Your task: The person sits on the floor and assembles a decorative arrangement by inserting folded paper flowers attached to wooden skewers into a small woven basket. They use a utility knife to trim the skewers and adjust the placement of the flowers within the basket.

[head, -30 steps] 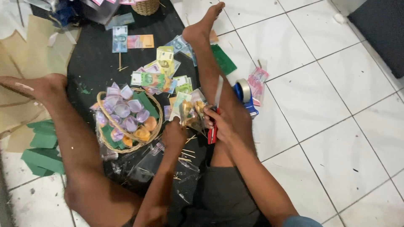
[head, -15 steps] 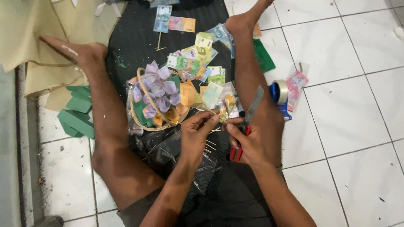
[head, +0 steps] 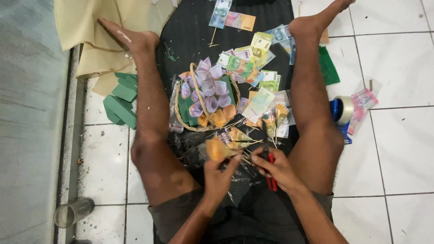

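The orange folded note (head: 216, 149) sits pinched in the fingers (head: 233, 163) of my left hand (head: 217, 177), held up near my lap between my knees, its rolled, petal-like shape turned toward the right so the stick under it can be reached. My right hand (head: 278, 169) is closed round the red-handled pliers (head: 270, 174), nose pointed left at the thin wooden stick (head: 246, 159) that juts from the note; whether the tips are actually biting the stick I cannot tell, the spot is too small and partly covered. More folded notes on sticks (head: 244, 138) lie just beyond, within easy reach. Farther off to the left stands the woven basket (head: 181, 117), already filled with purple and orange rolled notes stuck upright so they show like blooms. Flat banknotes (head: 253, 54) are spread far and to the right of it. A roll of clear tape (head: 343, 110) rests by my right leg, and green foam blocks (head: 120, 101) lie outside my left leg. All of it sits on a black cloth (head: 190, 27) laid over a white tiled floor (head: 398, 153), with beige paper (head: 86, 22) far left and a clear glass (head: 72, 212) lying near left.
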